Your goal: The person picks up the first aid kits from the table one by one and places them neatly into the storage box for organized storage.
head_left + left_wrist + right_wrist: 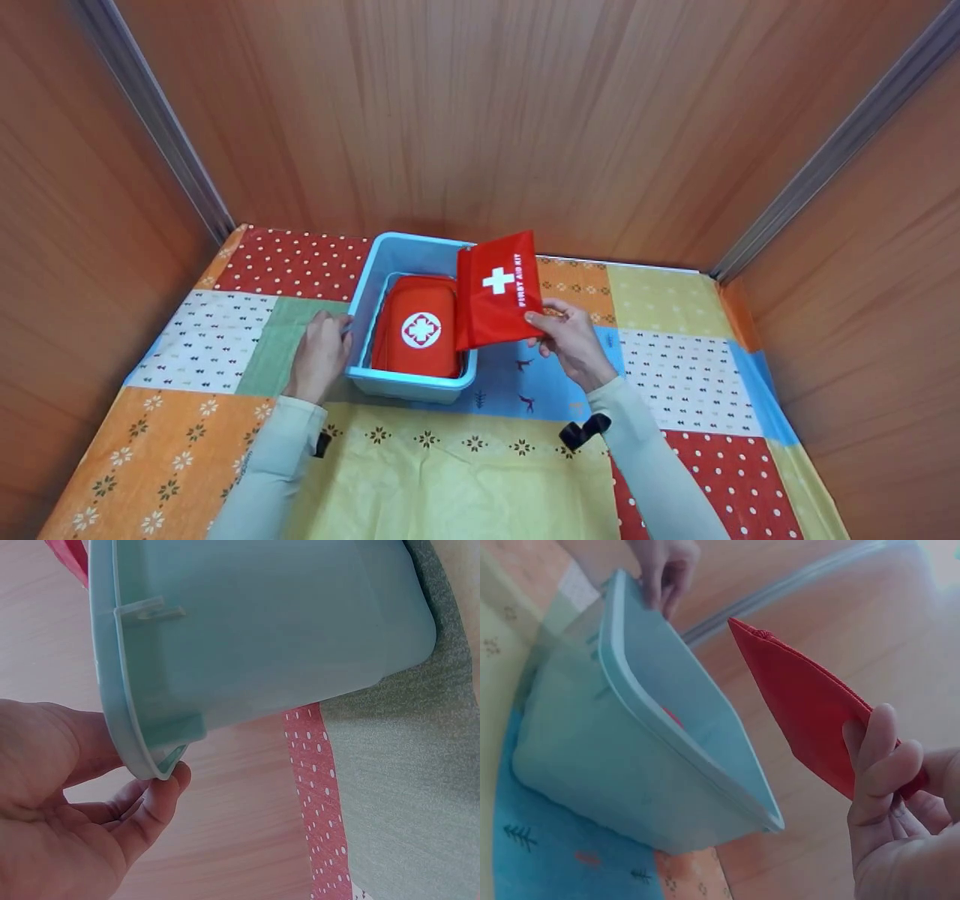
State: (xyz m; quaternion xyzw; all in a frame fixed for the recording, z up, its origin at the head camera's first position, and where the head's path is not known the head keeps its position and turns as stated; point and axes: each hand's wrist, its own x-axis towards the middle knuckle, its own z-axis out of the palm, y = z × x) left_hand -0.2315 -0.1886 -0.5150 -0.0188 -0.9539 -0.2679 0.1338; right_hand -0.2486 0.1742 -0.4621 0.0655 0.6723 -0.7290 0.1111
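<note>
A light blue plastic bin [414, 387] stands on the patchwork cloth. Its left rim is pinched by my left hand [321, 355], thumb and fingers on either side of the edge in the left wrist view. Inside lies a red case [420, 360] with a white round cross emblem. My right hand [573, 340] grips the lower right corner of a flat red first aid pouch [495, 307], marked with a white cross and lettering. The pouch is raised, tilted, and overlaps the bin's right rim in the head view; the right wrist view shows it apart from the bin [630, 765].
Wood-grain panels [480, 120] close off the back and both sides, with metal strips [161, 120] at the corners. A patchwork cloth [450, 480] covers the table. Dark wrist devices [585, 432] sit on both sleeves.
</note>
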